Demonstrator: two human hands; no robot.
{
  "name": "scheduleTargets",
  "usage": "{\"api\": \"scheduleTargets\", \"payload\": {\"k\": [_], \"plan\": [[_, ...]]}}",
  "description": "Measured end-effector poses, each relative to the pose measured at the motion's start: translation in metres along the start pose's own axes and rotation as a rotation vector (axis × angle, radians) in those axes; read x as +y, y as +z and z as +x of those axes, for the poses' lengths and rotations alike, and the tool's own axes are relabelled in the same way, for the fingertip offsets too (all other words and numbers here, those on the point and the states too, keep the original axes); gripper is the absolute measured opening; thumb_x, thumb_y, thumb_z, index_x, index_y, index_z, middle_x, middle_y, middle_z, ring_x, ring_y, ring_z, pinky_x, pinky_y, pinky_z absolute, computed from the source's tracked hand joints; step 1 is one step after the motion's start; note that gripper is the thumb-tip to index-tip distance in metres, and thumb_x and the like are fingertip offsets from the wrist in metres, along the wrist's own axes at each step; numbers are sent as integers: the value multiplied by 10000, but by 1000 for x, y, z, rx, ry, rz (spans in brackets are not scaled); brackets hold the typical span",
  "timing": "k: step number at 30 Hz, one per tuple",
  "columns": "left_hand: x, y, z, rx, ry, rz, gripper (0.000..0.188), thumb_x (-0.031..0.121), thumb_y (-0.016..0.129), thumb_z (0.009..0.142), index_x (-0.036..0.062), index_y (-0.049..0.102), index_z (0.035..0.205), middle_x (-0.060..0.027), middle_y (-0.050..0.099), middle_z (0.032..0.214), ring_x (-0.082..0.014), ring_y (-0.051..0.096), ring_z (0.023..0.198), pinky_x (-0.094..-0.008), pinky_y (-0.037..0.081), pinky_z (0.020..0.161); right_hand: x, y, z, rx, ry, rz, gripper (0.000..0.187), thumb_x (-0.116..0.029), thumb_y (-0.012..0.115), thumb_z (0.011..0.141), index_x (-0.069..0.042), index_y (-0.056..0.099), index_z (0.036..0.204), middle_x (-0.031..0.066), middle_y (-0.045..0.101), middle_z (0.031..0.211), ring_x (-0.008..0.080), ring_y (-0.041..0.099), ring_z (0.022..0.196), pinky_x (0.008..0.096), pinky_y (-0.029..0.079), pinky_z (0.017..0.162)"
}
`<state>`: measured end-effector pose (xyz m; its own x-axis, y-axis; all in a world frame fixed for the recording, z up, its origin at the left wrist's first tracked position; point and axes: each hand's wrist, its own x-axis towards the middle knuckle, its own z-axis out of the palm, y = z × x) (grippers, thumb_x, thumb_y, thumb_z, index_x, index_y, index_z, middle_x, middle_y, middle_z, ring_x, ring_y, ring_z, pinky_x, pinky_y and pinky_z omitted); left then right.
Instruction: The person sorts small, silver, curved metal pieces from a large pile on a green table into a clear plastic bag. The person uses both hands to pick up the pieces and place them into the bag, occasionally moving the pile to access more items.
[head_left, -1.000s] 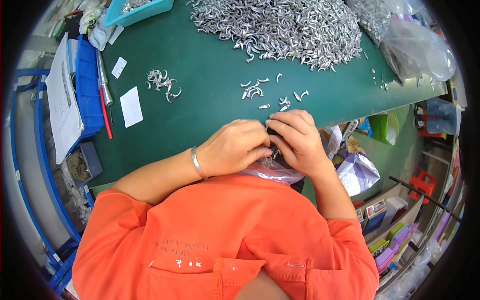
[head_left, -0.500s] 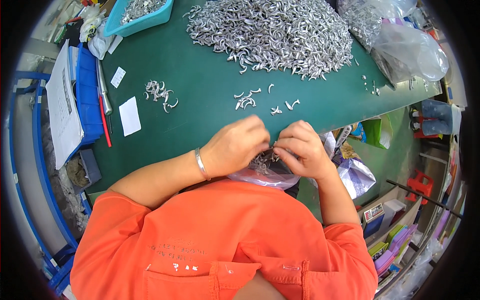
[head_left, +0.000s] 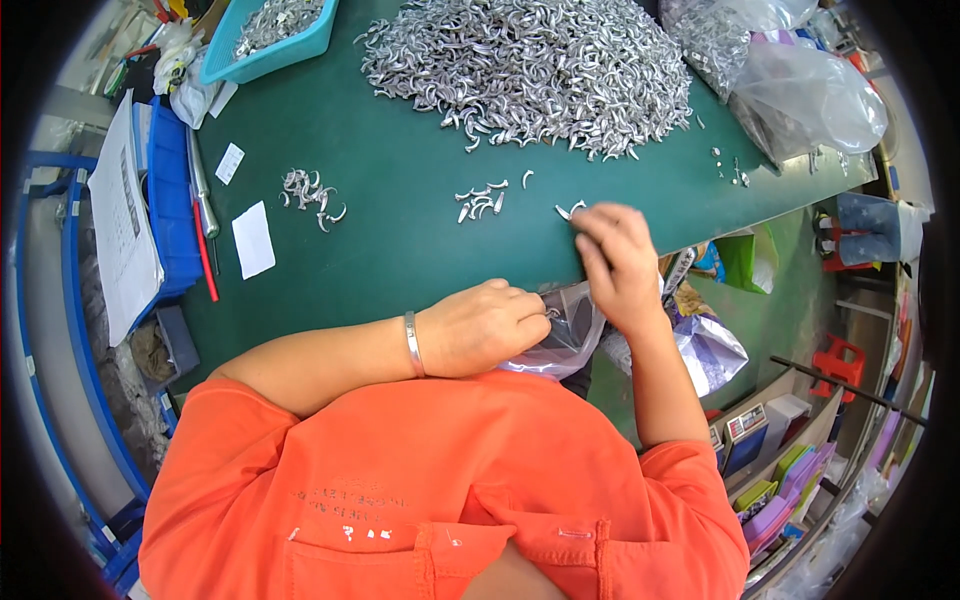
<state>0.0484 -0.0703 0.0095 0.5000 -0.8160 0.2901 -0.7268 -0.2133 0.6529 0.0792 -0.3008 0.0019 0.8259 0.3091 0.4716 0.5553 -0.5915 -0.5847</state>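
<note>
My right hand (head_left: 622, 262) reaches over the near edge of the green table, thumb apart from the bent fingers. Its fingertips are at a small curved silver metal piece (head_left: 567, 211) and partly cover it. My left hand (head_left: 482, 328), wearing a silver bangle (head_left: 412, 345), is curled closed at the mouth of a clear plastic bag (head_left: 570, 335) below the edge. A small metal bit (head_left: 551, 313) shows at its fingertips; whether they grip it is hard to tell. A few similar pieces (head_left: 482, 202) lie loose ahead of my hands.
A large heap of metal pieces (head_left: 540, 75) covers the far table (head_left: 390, 240). A smaller cluster (head_left: 312, 195) lies left, near a white paper (head_left: 253, 240). A turquoise basket (head_left: 270, 65) stands far left, a blue tray (head_left: 175, 200) at the left edge, clear bags (head_left: 805, 95) far right.
My right hand has moved from the bag up and forward to the loose pieces on the table. One small group there no longer shows. My left hand stays low by the bag.
</note>
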Motion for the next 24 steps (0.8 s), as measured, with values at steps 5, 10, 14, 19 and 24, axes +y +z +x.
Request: {"api": "scheduleTargets", "payload": {"k": [5, 10, 14, 19, 24], "plan": [[-1, 2, 2, 137, -98, -99, 166, 42, 710, 843, 42, 629, 987, -102, 618, 989, -288, 641, 878, -384, 533, 740, 11, 9, 9, 39, 49, -133, 223, 26, 707, 838, -8, 709, 1059, 135, 661, 1032, 299, 629, 932, 386, 511, 829], [-4, -13, 19, 473, -436, -294, 266, 5, 782, 826, 29, 637, 1047, -97, 625, 1006, -201, 671, 793, -325, 554, 691, -12, 9, 6, 90, 292, 325, 81, -12, 730, 893, 14, 710, 968, 95, 706, 878, 147, 645, 720, 276, 513, 641], [-15, -22, 20, 568, -158, -83, 227, 3, 776, 834, 11, 656, 1027, -105, 682, 943, -197, 692, 812, -302, 569, 728, -25, 8, 7, -135, 216, 554, 121, -9, 699, 909, 17, 723, 1024, 114, 720, 915, 194, 673, 773, 299, 526, 697], [-47, -80, 24, 886, -543, -277, 64, 30, 717, 904, -9, 685, 944, -86, 722, 885, -156, 690, 827, -283, 564, 765, -4, 32, 44, 42, 15, 42, 254, -6, 657, 890, -26, 709, 1138, 133, 679, 1042, 338, 619, 966, 408, 508, 856], [-196, -233, -33, 1330, -539, -288, 149, 39, 719, 917, -53, 697, 1033, -110, 750, 945, -161, 712, 822, -260, 566, 741, -1, 26, 49, -179, 12, 130, 205, -13, 680, 869, -24, 710, 1072, 133, 649, 988, 341, 611, 932, 412, 509, 823]]}}
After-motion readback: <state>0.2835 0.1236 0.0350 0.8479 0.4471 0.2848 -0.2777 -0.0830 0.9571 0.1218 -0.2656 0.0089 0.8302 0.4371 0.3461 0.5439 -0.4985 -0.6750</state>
